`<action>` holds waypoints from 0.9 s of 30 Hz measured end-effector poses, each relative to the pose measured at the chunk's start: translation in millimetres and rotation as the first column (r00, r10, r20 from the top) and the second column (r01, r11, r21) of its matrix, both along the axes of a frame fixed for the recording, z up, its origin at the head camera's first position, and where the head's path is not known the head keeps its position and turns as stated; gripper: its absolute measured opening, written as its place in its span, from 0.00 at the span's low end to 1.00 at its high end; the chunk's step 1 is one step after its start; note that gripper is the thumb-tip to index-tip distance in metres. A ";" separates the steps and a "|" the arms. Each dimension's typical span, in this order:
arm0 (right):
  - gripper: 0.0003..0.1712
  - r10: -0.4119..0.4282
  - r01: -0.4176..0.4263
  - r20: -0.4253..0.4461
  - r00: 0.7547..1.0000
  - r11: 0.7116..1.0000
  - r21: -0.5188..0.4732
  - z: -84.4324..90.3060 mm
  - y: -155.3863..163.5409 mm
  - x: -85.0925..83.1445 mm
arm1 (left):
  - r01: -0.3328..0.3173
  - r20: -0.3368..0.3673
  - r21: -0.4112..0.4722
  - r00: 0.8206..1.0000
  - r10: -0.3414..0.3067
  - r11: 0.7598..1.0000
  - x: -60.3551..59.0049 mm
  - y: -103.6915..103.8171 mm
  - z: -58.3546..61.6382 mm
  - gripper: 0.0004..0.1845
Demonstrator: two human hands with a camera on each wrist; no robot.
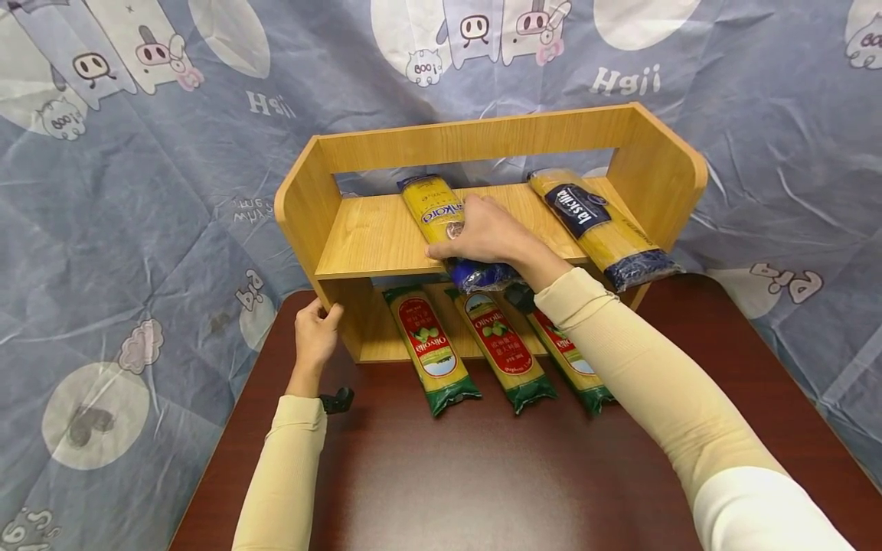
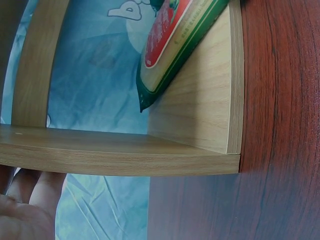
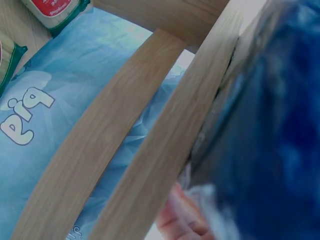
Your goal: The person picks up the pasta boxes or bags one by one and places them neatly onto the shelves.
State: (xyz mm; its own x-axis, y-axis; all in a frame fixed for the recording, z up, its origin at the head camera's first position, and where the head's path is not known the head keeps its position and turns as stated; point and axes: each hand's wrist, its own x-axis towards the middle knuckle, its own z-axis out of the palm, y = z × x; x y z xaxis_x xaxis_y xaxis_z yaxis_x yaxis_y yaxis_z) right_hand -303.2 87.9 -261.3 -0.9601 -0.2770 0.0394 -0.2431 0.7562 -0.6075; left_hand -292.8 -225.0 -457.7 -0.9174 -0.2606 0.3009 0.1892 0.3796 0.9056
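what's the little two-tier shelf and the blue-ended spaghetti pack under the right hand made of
The light two-tier shelf looks like wood-grain laminated board with a matte finish: even printed grain and a flat edge band in the left wrist view. The blue-ended spaghetti pack under the right hand appears to be thin glossy plastic film, wrinkled and partly clear.

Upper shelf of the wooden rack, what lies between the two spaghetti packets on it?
In the head view, only bare shelf board lies between the yellow-and-blue packet under the right hand and the dark-labelled packet.
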 end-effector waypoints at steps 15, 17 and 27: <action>0.76 -0.028 0.031 -0.033 0.999 0.996 0.083 2.8 11.6 10.0 | -0.027 -0.003 -0.033 1.000 0.027 0.999 -2.9 -1.7 4.0 0.12; 0.75 -0.030 0.033 -0.033 0.999 0.996 0.079 4.2 15.3 12.0 | -0.022 -0.009 -0.038 1.000 0.022 0.999 -5.1 -0.8 6.3 0.12; 0.70 -0.020 0.026 -0.082 0.996 0.997 0.074 1.3 31.5 27.3 | -0.060 -0.063 -0.188 0.997 0.049 0.980 -0.5 5.5 13.9 0.08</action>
State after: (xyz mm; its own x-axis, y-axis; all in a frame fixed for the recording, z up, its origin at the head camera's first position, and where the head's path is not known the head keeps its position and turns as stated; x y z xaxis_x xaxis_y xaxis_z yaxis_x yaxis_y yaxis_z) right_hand -275.9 119.4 -260.0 -0.9607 -0.2598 0.0977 -0.2713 0.8048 -0.5279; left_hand -293.3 -219.6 -443.8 -0.8830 -0.2428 0.4018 0.2135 0.5545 0.8043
